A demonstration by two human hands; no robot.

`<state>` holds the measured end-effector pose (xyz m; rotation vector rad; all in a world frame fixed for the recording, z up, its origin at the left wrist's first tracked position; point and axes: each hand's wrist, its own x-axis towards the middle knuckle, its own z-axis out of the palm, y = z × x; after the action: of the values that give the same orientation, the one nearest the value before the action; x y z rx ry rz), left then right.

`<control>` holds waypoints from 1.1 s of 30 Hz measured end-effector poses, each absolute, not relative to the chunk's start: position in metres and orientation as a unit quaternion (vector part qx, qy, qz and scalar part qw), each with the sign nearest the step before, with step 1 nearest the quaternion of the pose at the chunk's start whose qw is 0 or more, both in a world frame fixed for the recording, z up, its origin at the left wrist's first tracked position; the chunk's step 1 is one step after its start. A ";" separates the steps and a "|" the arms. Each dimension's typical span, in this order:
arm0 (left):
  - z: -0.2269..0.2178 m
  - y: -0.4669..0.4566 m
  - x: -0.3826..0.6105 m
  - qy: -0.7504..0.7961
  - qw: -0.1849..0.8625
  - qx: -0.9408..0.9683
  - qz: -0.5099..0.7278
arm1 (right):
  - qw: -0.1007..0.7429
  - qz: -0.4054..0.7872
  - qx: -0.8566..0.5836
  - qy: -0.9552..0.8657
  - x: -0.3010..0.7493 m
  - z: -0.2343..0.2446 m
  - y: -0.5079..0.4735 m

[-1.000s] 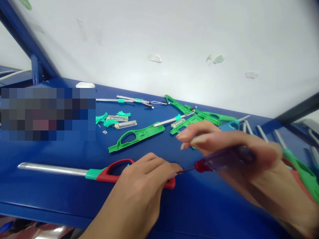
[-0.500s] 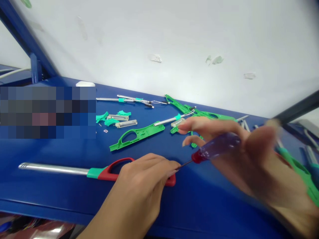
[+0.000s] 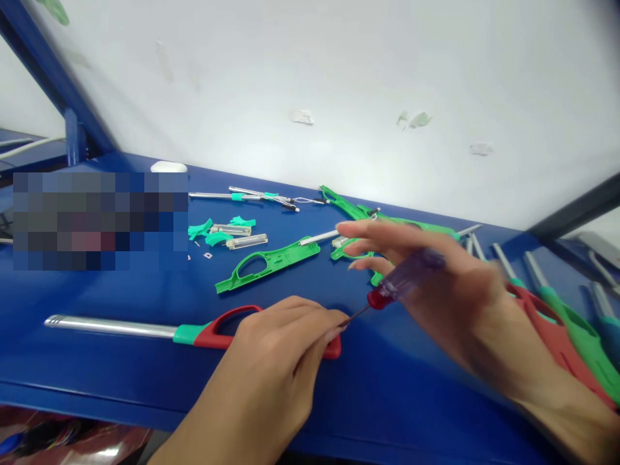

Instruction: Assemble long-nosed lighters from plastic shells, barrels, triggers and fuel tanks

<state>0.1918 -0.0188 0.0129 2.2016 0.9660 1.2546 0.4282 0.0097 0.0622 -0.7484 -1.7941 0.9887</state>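
A long gas lighter with a red handle, teal collar and metal tube lies along the near side of the blue table. My left hand presses down on its red handle, fingers curled over it. My right hand holds a screwdriver with a clear purple grip and red collar. Its thin tip points at the handle's end, right by my left fingertips. The right hand's fingers are partly stretched out and blurred.
Green lighter shell halves, teal triggers, clear fuel tubes and metal tubes with wires lie scattered mid-table. Whole red and green lighters lie at the right. A white wall stands behind. A blurred patch covers the left.
My right hand has shifted left and up with the screwdriver, its fingers opening out further. The left hand and the red lighter have stayed in place.
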 end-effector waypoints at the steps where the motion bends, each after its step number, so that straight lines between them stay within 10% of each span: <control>1: 0.013 -0.019 0.192 0.346 0.213 0.794 0.452 | 0.458 0.393 -0.294 -0.741 0.427 0.063 0.009; 24: 0.012 -0.019 0.191 0.347 0.211 0.798 0.445 | 0.640 0.332 -0.269 -0.639 0.404 0.070 0.001; 33: 0.016 -0.018 0.191 0.350 0.209 0.802 0.436 | 0.546 0.225 -0.312 -0.744 0.421 0.070 -0.008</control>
<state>0.1909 -0.0185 0.0161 2.2323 0.9730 1.2137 0.4212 -0.0083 0.0699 -0.7395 -1.7641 0.5337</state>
